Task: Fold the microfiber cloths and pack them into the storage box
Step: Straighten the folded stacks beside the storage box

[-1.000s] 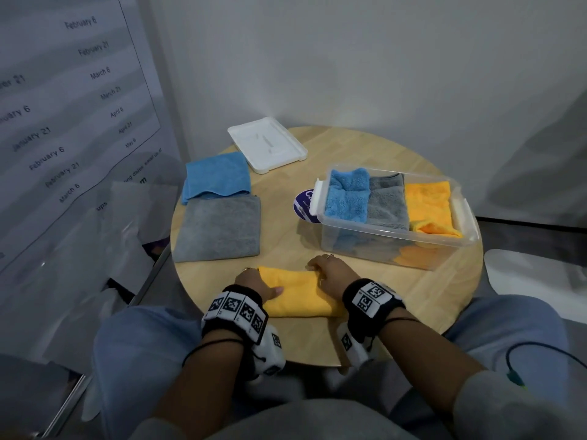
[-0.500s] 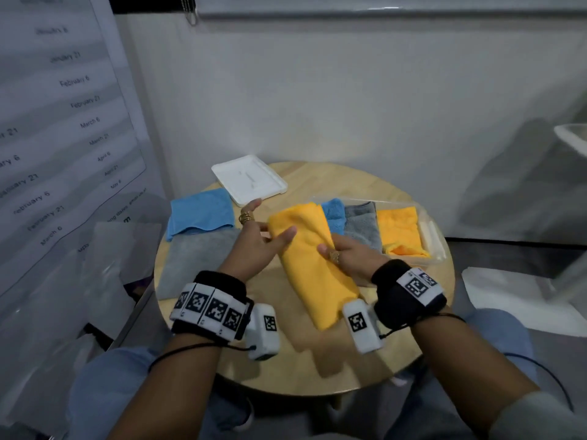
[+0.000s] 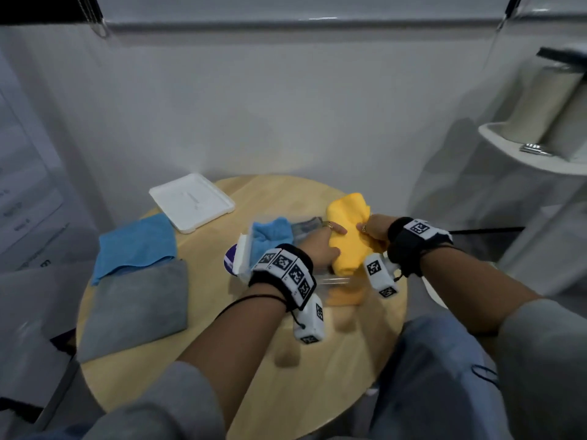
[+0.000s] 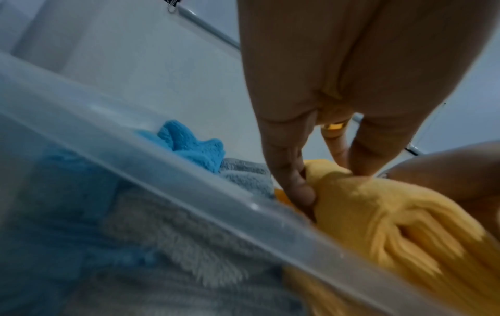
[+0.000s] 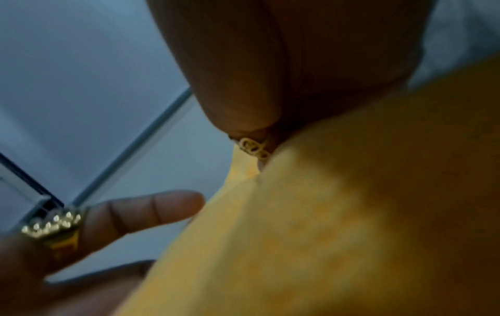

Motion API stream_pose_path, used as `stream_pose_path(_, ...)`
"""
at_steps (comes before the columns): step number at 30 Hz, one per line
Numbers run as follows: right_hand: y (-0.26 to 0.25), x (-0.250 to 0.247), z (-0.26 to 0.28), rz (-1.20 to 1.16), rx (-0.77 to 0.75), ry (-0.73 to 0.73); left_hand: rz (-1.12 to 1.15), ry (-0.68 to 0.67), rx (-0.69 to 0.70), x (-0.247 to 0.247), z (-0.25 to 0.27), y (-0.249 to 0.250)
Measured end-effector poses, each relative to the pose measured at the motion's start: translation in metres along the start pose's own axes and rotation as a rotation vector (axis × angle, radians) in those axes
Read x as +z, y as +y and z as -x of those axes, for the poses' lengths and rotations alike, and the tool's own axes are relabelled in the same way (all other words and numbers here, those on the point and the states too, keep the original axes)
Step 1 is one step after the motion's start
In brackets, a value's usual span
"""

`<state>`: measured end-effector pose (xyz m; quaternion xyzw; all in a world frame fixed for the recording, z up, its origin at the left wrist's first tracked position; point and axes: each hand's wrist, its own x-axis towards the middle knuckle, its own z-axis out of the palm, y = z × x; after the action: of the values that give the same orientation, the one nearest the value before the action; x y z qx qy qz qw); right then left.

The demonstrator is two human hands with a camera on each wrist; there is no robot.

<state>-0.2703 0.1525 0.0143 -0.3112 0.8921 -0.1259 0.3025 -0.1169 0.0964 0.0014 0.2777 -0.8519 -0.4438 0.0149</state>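
A folded yellow cloth (image 3: 349, 227) stands on end over the right end of the clear storage box (image 3: 240, 260). My left hand (image 3: 320, 246) grips its left side and my right hand (image 3: 373, 230) grips its right side. The left wrist view shows my fingers (image 4: 295, 183) pinching the yellow cloth (image 4: 378, 213) just inside the box rim (image 4: 189, 188). In the box stand a folded blue cloth (image 3: 270, 233) and a grey cloth (image 3: 305, 225); more yellow shows through the box wall. The right wrist view is filled by the yellow cloth (image 5: 324, 213).
On the left of the round wooden table (image 3: 317, 360) an unfolded blue cloth (image 3: 136, 242) and a grey cloth (image 3: 136, 306) lie flat. The white box lid (image 3: 190, 201) lies at the back left. A white shelf (image 3: 533, 154) stands to the right.
Both hands lifted the yellow cloth from the table's front edge and carried it right, over the box. The head camera has tilted up.
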Motion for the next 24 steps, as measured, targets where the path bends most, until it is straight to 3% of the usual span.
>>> stream_pose_path(7, -0.002, 0.023, -0.013, 0.286, 0.002, -0.019, -0.063, -0.014, -0.054, 0.018, -0.009, -0.01)
stream_pose_path(9, -0.005, 0.014, -0.009, 0.344, -0.073, 0.114, -0.102, -0.031, -0.049, 0.018, -0.009, -0.011)
stream_pose_path(12, -0.009, -0.006, -0.002, 0.3, -0.362, 0.382, -0.375, 0.091, 0.047, 0.017, -0.008, -0.01)
stream_pose_path(14, -0.012, -0.012, -0.002, 0.429, -0.54, 0.287, -0.542, 0.097, 0.182, 0.021, -0.009, -0.005)
stream_pose_path(15, -0.012, -0.011, -0.002, 0.562, -0.553, 0.196, -0.59, 0.04, 0.214, 0.024, -0.009, -0.003)
stream_pose_path(18, -0.006, -0.003, -0.001, 0.868, -0.423, 0.035, -0.566, -0.158, 0.17, 0.03, -0.006, -0.002)
stream_pose_path(24, -0.008, 0.012, -0.022, 0.943, -0.346, -0.104, -0.571, -0.309, 0.047, 0.025, 0.002, -0.006)
